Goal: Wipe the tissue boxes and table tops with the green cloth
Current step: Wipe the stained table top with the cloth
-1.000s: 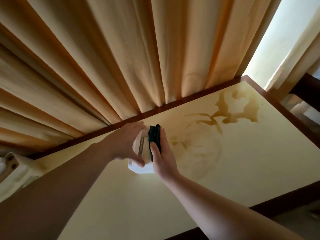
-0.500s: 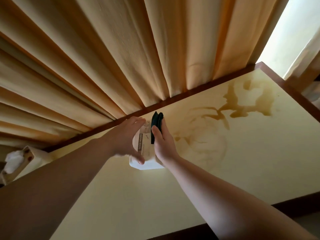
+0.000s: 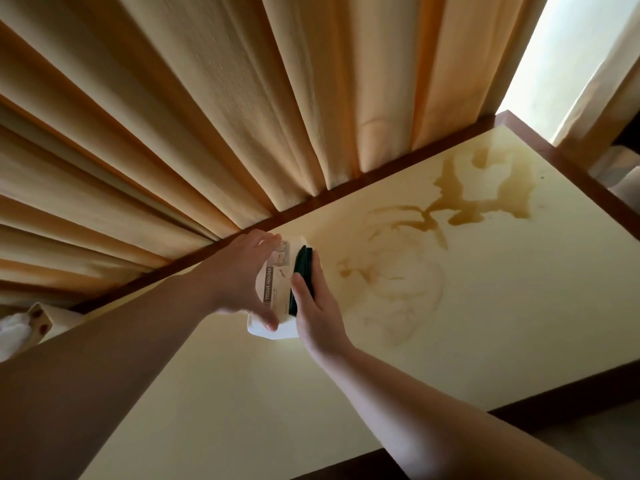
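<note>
**A curtained dining room, by the look of it**

I am standing at a cream-topped surface (image 3: 485, 341) with a dark wooden rim, pushed right up against long pleated orange curtains (image 3: 207, 116) that are hanging from above down to its far edge. Daylight is coming through a gap at the right, where a pale sheer curtain (image 3: 602, 81) is showing. A brown spill (image 3: 485, 195) is drying across the top. A white box labelled "TISSUE HOLDER" (image 3: 273, 292) is sitting on it, and a second tissue box (image 3: 24, 327) is showing on a neighbouring table at the left. Matching tables with tissue holders are suggesting an eatery or canteen rather than a private home, though I cannot say for certain.
</note>
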Tool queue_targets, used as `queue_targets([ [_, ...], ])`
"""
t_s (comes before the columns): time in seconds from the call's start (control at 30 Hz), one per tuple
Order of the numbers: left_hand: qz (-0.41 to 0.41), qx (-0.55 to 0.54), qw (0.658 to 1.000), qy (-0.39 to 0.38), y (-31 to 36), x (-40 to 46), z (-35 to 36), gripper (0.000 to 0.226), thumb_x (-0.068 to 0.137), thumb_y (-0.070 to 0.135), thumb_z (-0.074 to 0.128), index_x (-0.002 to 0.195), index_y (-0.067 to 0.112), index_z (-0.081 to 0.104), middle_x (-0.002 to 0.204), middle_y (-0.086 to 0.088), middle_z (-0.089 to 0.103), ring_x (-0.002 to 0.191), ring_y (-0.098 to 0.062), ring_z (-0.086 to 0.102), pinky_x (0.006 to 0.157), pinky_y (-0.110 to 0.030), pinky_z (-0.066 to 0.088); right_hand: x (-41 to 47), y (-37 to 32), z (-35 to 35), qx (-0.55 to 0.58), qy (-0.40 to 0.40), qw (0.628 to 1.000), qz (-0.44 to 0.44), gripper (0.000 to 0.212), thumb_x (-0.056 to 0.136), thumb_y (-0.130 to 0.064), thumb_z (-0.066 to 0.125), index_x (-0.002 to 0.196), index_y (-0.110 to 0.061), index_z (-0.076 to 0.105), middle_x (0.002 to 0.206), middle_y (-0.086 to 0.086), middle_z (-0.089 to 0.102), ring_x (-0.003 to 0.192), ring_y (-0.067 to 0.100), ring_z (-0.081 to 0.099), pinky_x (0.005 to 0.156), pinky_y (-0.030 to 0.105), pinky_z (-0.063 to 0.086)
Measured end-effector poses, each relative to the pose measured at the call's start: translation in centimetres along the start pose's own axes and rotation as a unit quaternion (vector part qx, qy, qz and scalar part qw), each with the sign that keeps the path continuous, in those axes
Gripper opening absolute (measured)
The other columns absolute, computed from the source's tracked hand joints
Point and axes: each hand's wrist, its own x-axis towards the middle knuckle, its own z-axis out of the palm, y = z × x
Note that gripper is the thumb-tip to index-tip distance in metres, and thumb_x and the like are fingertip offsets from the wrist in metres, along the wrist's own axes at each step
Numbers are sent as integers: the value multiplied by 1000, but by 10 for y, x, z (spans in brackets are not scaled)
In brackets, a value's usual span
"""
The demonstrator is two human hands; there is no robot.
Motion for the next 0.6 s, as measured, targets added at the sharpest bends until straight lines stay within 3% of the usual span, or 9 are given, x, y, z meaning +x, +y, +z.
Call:
queue_targets([
  [0.07,3,-4,1000,-2,-1,1,0,155,38,71,93,162,26,11,160,13,21,146,-11,22,121,-35,30,26,-7,2,-21,11,1000,-3,55,110,-43,43,162,-43,23,130,-34,51,108,-19,56,90,13,46],
  [0.17,2,-19,1000,-6,-2,1,0,155,38,69,95,162,26,12,159,13,21,145,-10,23,119,-34,31,62,-3,0,-38,35,998,39,57,102,-64,36,157,-52,30,147,-16,54,127,12,58,111,43,45],
  [0.2,2,-19,1000,-6,-2,1,0,155,38,69,95,162,27,13,157,13,22,143,-10,25,117,-33,33,69,5,-3,-46,34,997,52,57,101,-64,34,156,-50,33,150,-13,53,129,14,55,115,46,40],
  [0.37,9,0,1000,-1,-4,2,2,150,39,72,92,159,27,16,153,11,29,136,-11,30,110,-34,38,43,35,-7,-24,46,997,55,38,101,-41,37,134,-46,56,122,-16,67,113,11,62,108,46,46],
  [0.53,17,8,1000,-2,-6,3,3,150,40,73,92,160,26,15,154,11,28,138,-11,29,112,-32,35,-13,57,-1,5,33,998,54,55,98,-35,35,151,-48,45,136,-21,63,122,3,60,105,35,48],
  [0.6,20,5,1000,-3,-7,5,3,151,39,72,93,160,26,15,153,11,28,138,-10,29,109,-29,33,-16,52,0,16,25,998,50,55,99,-33,35,153,-45,43,137,-18,64,123,6,61,105,37,50],
])
